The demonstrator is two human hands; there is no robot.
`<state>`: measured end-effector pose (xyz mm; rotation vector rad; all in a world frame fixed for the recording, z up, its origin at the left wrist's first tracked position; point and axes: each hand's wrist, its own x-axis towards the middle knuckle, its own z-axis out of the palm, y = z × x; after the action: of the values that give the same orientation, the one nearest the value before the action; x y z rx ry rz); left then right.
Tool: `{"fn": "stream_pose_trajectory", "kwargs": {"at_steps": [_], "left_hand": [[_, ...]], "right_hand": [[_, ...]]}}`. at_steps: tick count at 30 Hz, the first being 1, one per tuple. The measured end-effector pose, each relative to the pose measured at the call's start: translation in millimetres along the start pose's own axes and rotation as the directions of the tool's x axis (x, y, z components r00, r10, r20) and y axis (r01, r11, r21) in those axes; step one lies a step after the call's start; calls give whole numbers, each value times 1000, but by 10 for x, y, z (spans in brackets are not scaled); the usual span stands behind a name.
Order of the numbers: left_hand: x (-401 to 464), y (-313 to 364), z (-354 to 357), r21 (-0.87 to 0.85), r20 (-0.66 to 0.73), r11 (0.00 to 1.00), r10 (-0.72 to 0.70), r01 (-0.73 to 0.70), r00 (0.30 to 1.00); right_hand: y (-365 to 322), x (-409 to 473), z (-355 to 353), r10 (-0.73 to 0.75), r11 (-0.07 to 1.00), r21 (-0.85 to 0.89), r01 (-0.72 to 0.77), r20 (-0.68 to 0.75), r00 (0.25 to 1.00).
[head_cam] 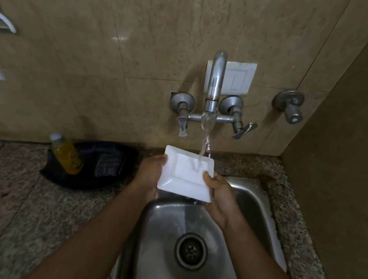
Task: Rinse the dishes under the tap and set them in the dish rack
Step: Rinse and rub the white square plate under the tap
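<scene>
I grip a white rectangular plate (186, 174) with both hands. My left hand (149, 173) clasps its left short edge, thumb up on the rim near the far left corner. My right hand (218, 197) clasps the right short edge near the front right corner, thumb laid over the rim onto the flat border. The plate hangs in the air above the far rim of the steel sink (262, 197), touching nothing but my fingers. Its long axis runs left to right, roughly along the back wall, and its face is tilted up toward me with the far long edge higher than the near one. The stream of water (203, 147) from the tap (215, 82) lands on the inner panel right of centre, and drips fall from the front right corner into the basin.

Below the plate the basin lies open down to the drain (191, 250). To the left, on the speckled worktop (16, 198) near its back edge, a dark cloth (103, 166) lies with a yellow bottle (66, 154) and a scrub pad (108, 165) resting on it, just beside my left wrist. To the right the worktop is a narrow strip ending at a side wall (349, 186).
</scene>
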<state>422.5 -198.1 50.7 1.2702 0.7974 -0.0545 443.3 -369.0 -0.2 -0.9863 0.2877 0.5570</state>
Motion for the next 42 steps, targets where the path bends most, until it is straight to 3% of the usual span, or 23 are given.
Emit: {"fn": "stream_pose_trajectory", "kwargs": {"at_steps": [7, 12, 16, 21, 25, 28, 31, 33, 39, 42], "left_hand": [[-72, 14, 39, 38, 191, 999, 9, -17, 982], [-228, -92, 22, 83, 279, 991, -122, 102, 953], [-215, -109, -12, 5, 260, 985, -169, 174, 951], [-161, -3, -73, -136, 322, 946, -238, 293, 916], [-105, -73, -2, -118, 284, 974, -154, 193, 946], [-113, -156, 77, -164, 253, 984, -27, 70, 967], [-143, -255, 30, -225, 333, 974, 83, -6, 939], [-169, -277, -13, -223, 386, 974, 114, -28, 915], [-295, -127, -47, 206, 317, 964, 94, -166, 944], [-307, -143, -65, 276, 310, 949, 65, -155, 949]], "right_hand": [[-130, -46, -128, -37, 999, 15, 36, 24, 999], [-91, -201, -378, -146, 986, -67, 150, 64, 987], [-11, -244, -403, -245, 942, -227, 246, 35, 969], [-70, -366, -393, -356, 764, -528, 370, 133, 925], [-82, -382, -436, -418, 652, -608, 453, 210, 884], [-121, -382, -492, -403, 751, -508, 422, 153, 902], [-163, -423, -387, -295, 893, -349, 283, 20, 955], [-191, -414, -295, -325, 855, -435, 282, -25, 945], [-182, -351, -166, -405, 741, -603, 295, -53, 913], [-177, -344, -140, -496, 668, -659, 347, -46, 867]]}}
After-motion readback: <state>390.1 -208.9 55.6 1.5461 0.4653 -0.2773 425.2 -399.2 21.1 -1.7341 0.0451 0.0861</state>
